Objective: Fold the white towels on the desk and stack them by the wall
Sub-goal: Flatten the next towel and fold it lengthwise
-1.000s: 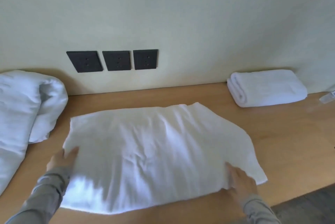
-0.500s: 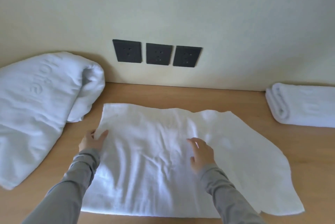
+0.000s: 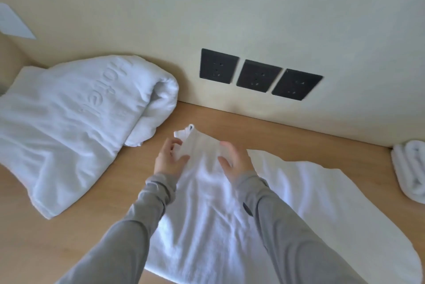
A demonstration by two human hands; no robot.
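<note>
Brings the right hand (image 3: 232, 164) across from mid-cloth to meet the left hand (image 3: 169, 159) at the spread towel's (image 3: 310, 191) far left corner. Pinches that corner with both hands, fingers curled into the cloth, raising it just off the desk (image 3: 69, 249). Leaves the rest flat, running toward the near edge and the right. Shows the big "Hotel" towel (image 3: 69, 122) at the left end by the wall (image 3: 299, 8), a folded towel (image 3: 411, 168) at the right edge against it, three dark sockets (image 3: 258, 76) between.

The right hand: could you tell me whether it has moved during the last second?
Yes: the right hand moved left and toward the cream wall, judged against the three black square sockets, now gripping the flat white towel.
</note>
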